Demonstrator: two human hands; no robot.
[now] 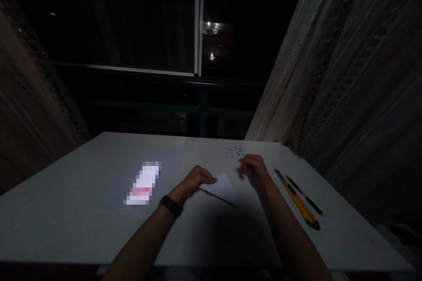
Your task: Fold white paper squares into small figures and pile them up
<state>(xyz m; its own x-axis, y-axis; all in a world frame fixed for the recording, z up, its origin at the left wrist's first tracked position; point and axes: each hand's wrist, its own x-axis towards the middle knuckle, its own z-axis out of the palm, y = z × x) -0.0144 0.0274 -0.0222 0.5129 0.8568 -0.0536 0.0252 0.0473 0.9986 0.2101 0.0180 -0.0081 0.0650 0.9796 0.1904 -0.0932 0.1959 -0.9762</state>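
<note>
My left hand (196, 181) pinches a small white piece of paper (220, 188) between thumb and fingers. The paper is tilted above the table and casts a dark shadow. My right hand (253, 167) is just right of the paper, its fingers curled together. Whatever they may hold is too dim to make out. Beside those fingertips, several small paper pieces with dark marks (230, 156) lie on the table.
On the white table (66, 202), a lit, blurred-out phone-like screen (143, 183) rests on a pale sheet at left. A yellow utility knife (298, 202) and a dark pen (303, 195) lie at right. Curtains (290, 66) flank a dark window behind.
</note>
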